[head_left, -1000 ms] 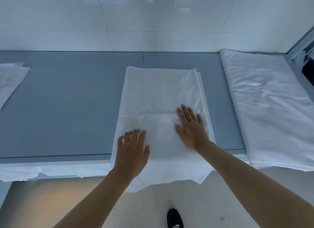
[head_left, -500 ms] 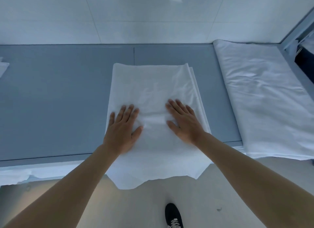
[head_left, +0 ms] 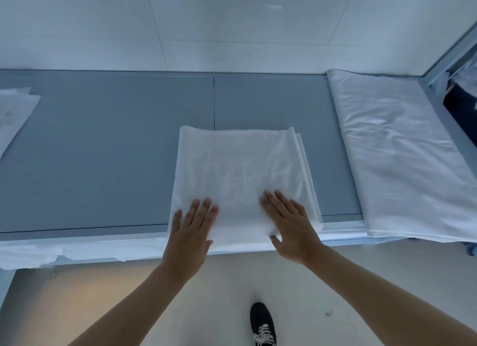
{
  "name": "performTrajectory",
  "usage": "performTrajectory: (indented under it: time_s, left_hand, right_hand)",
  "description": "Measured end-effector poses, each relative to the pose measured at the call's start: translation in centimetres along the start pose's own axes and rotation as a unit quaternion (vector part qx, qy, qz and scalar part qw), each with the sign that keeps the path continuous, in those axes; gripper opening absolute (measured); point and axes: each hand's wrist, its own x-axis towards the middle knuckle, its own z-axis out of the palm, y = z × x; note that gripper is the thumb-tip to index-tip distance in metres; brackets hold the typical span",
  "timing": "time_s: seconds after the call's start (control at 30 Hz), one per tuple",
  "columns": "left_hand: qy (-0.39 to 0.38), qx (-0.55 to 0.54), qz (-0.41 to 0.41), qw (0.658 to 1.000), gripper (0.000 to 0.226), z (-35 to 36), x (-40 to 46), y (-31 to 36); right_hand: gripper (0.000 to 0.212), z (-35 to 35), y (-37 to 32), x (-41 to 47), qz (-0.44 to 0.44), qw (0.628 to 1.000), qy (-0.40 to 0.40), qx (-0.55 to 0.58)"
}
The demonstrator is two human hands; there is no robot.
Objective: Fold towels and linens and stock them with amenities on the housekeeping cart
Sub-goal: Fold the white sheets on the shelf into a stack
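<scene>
1. A grey table (head_left: 103, 152) ran across the view, its top split by a thin seam near the middle.
2. A white tiled wall (head_left: 232, 28) rose behind the table's far edge.
3. A pale floor (head_left: 77, 294) lay below the table's near edge, warmly lit at the left.
4. A black shoe (head_left: 262, 325) with white laces stood on that floor, near the bottom edge.
5. A dark object (head_left: 462, 111), too cropped to identify, sat at the far right.
</scene>
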Motion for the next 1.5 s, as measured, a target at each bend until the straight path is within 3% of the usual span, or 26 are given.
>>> performTrajectory:
  time_s: [0.17,0.37,0.47,0.6,0.8,0.9,1.03,1.2,1.27,1.37,1.43,1.5]
  left_hand:
    - [0.003,0.035,0.014,0.999,0.126,-0.8,2.3,-0.4]
    - [0.04,0.057,0.036,0.997,0.132,1.3,2.6,-0.8]
    - [0.043,0.088,0.036,0.995,0.119,1.3,2.0,-0.2]
    - [0.071,0.143,0.057,0.986,0.078,0.0,0.8,0.7]
    - [0.052,0.073,0.071,0.993,0.08,-7.5,0.8,0.5]
    - [0.079,0.009,0.05,0.996,0.071,-14.7,3.9,-0.7]
    - [0.158,0.024,0.016,0.987,0.066,-24.6,9.9,-2.7]
    - [0.309,0.078,0.009,0.948,0.068,-31.0,12.0,-3.1]
    - [0.354,0.087,0.017,0.931,0.063,-30.1,11.2,-2.7]
    - [0.366,0.087,0.021,0.926,0.068,-24.8,9.3,-2.3]
    - [0.333,0.074,0.016,0.94,0.078,-19.5,7.9,-1.9]
    - [0.242,0.061,0.003,0.968,0.087,-13.5,6.2,-1.3]
  right_hand:
    - [0.128,-0.6,0.9,1.8,-0.015,0.999,-0.033,-0.039]
    - [0.135,0.6,1.5,2.0,-0.055,0.997,0.002,-0.047]
    - [0.128,0.2,1.0,0.9,-0.064,0.996,-0.009,-0.058]
    - [0.113,-1.4,-0.6,-0.4,-0.058,0.995,-0.044,-0.07]
    - [0.087,-8.0,-2.0,0.1,-0.039,0.999,-0.028,-0.025]
    - [0.075,-14.8,-2.3,4.5,-0.021,0.998,0.024,-0.057]
    - [0.072,-23.8,-2.7,11.6,-0.002,0.987,0.121,-0.105]
    - [0.07,-29.8,-2.6,14.4,-0.056,0.934,0.328,-0.126]
    - [0.069,-28.8,-2.6,13.7,-0.069,0.917,0.364,-0.146]
    - [0.079,-23.5,-2.0,11.3,-0.072,0.925,0.345,-0.144]
    - [0.087,-18.5,-1.4,9.4,-0.063,0.945,0.294,-0.132]
    - [0.095,-12.8,-1.0,7.4,-0.047,0.977,0.179,-0.11]
